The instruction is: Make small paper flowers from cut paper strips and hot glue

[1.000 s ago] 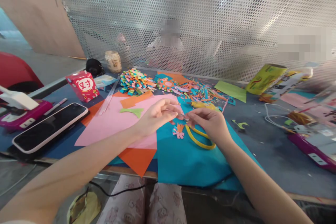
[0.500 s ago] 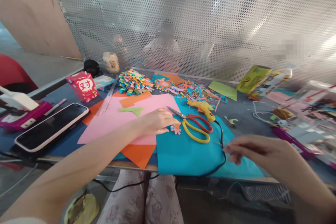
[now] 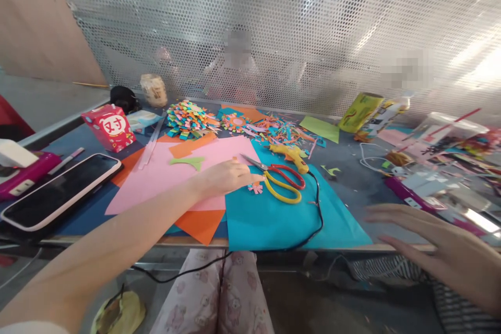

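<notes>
My left hand (image 3: 229, 175) rests over the pink paper (image 3: 135, 190), palm down with its fingers stretched toward the scissors (image 3: 282, 188). Their red and yellow handles lie on a blue sheet (image 3: 266, 232). A small pink and blue fringed paper piece (image 3: 256, 188) sits by my left fingertips. Off the blue sheet's right side, my right hand (image 3: 434, 240) is held open in the air, empty and slightly blurred. Just beyond the scissors lies a yellow glue gun (image 3: 291, 156), its black cord running down over the front edge.
A ball of colourful paper strips (image 3: 190, 120), a fringed paper flower (image 3: 237, 122) and loose shreds (image 3: 285, 130) lie at the back. At left are a phone (image 3: 62, 190) and a red box (image 3: 109, 128). A purple power strip (image 3: 410, 195) and a yellow can (image 3: 360, 112) are at right.
My right hand has moved right, away from the glue gun's cord, and its fingers have spread. My left hand stays by the scissors. The view has shifted slightly to the right.
</notes>
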The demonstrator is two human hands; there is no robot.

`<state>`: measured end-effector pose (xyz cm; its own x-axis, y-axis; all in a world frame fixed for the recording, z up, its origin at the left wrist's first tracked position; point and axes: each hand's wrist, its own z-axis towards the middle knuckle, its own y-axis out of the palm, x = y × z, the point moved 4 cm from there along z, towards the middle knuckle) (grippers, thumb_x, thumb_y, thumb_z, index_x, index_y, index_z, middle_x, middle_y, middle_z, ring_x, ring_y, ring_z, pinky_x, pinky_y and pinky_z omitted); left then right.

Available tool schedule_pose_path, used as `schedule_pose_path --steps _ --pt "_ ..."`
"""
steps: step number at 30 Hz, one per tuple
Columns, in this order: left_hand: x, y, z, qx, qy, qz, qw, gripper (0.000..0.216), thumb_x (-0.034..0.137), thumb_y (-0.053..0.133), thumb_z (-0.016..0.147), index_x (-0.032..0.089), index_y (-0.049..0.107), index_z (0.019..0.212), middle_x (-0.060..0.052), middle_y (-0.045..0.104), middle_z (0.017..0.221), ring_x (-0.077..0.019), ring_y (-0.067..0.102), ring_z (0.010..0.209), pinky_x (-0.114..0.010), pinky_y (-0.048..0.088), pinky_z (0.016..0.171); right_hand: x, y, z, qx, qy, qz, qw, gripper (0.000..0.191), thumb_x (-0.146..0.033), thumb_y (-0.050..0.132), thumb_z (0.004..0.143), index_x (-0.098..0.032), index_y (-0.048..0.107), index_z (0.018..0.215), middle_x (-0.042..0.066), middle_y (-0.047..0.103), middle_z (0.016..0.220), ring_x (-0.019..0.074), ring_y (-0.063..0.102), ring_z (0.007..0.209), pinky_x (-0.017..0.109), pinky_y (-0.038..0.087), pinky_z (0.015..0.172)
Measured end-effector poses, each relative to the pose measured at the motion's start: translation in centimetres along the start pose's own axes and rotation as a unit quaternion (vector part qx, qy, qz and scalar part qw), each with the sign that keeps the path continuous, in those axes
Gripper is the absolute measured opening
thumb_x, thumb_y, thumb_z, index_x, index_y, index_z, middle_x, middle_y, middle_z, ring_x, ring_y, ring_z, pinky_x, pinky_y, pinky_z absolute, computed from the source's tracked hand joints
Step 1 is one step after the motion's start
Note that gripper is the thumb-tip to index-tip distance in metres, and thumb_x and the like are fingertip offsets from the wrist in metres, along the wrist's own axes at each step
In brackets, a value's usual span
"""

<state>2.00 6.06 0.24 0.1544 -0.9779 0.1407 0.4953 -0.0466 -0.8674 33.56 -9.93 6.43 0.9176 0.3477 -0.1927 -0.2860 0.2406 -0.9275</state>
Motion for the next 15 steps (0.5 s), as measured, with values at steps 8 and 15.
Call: schedule_pose_path --steps 8,15 --pt "0.7 -0.1 0.4 0.022 0.005 -0.079 0.997 0.038 0.008 0.044 0.087 0.024 0.064 0.116 -0.006 0.07 0.084 -0.0171 0.063 0.081 -0.028 0.045 0.08 -4.2 6.5 7.4 -0.02 -0.058 -0.066 0.996 0.038 -0.012 0.034 0.082 -0.024 0.069 0.093 0.005 0.075 0.094 0.0217 0.07 0.087 0.036 0.054 0.077" --pt "0.7 -0.1 0.6 0.007 -0.031 -0.024 0.999 0.037 0.014 0.048 0.089 0.018 0.057 0.125 -0.011 0.071 0.093 -0.0236 0.064 0.089 -0.035 0.046 0.081 -2.7 8.1 6.5 0.004 -0.006 -0.141 0.99 0.034 -0.016 0.04 0.084 -0.021 0.07 0.099 0.01 0.074 0.091 0.0271 0.068 0.087 0.042 0.051 0.076"
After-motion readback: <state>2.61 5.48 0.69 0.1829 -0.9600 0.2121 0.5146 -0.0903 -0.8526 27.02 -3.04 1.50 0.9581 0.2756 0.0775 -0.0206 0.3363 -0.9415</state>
